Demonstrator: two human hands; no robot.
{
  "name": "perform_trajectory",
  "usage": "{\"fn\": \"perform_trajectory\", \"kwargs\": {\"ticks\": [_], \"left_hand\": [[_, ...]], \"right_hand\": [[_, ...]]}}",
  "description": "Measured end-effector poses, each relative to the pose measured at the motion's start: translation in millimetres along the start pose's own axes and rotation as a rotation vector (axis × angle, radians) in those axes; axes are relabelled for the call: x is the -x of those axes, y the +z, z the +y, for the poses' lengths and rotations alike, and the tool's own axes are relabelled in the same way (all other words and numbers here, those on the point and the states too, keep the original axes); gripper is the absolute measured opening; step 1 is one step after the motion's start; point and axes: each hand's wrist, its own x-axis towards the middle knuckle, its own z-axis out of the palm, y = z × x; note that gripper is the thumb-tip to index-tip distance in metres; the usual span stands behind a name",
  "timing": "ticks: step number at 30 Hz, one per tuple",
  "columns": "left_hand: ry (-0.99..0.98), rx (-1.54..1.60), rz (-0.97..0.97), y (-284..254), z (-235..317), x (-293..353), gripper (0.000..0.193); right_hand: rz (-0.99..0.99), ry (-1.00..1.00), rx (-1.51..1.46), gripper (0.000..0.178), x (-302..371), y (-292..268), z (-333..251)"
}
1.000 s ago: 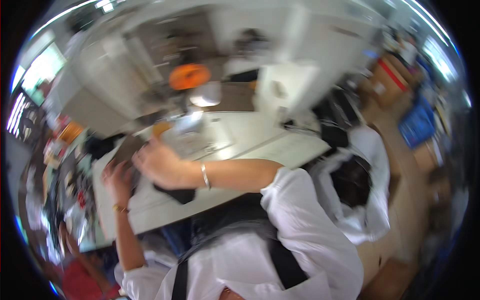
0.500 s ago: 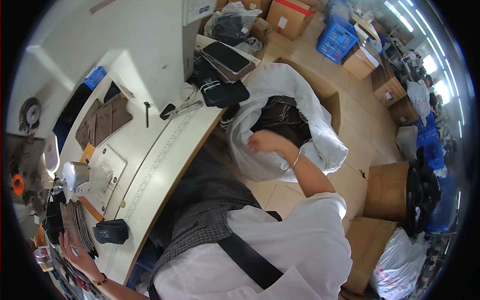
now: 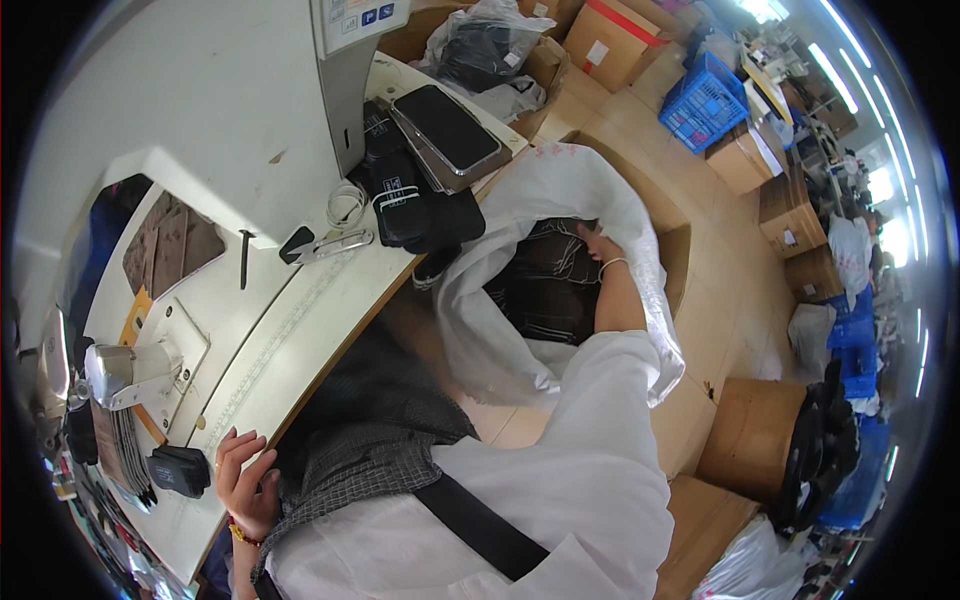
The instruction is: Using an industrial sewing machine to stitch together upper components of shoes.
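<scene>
A white woven sack (image 3: 510,365) stands mouth up beside the table, holding dark brown fabric pieces (image 3: 545,295) with loose white threads. My right hand (image 3: 598,243) reaches inside it, fingers apart against the far right part of the pieces; some fingertips are hidden. At the table's near edge, my left hand (image 3: 243,485) hovers with loosely bent, separated fingers and nothing in it. Close to it lie a small black bundle (image 3: 180,470) and a row of upright dark fabric pieces (image 3: 118,450). A sewing machine (image 3: 120,375) stands on the white tabletop (image 3: 265,365).
A dark phone (image 3: 447,128) tops a stack beside banded black bundles (image 3: 400,205). Thread snips (image 3: 335,245) and a coil of white cord (image 3: 346,205) are nearby. A cardboard box (image 3: 677,260) surrounds the sack's far side. A blue crate (image 3: 704,103) and cartons (image 3: 750,425) stand on the tiled floor.
My right hand has gone from the sack's near rim into its mouth, onto the dark pieces. My left hand has left the upright fabric row and moved right to the table edge.
</scene>
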Motion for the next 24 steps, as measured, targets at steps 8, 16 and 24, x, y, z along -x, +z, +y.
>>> {"fn": "perform_trajectory", "kwargs": {"ticks": [8, 16, 24], "left_hand": [[-0.057, -0.095, 0.062, 50.9, -3.2, -14.4, 0.029], [-0.059, -0.116, 0.116, 67.2, 0.9, -22.3, 0.019], [0.192, 0.028, 0.098, 81.7, 23.0, -71.3, 0.013]], "right_hand": [[-0.358, -0.362, -1.437, 0.053, -58.9, -76.3, -129.7], [-0.449, -0.403, 0.320, 0.084, -32.3, -56.1, -61.3], [0.111, -0.264, 0.673, 0.099, 1.2, 40.9, -48.6]]}}
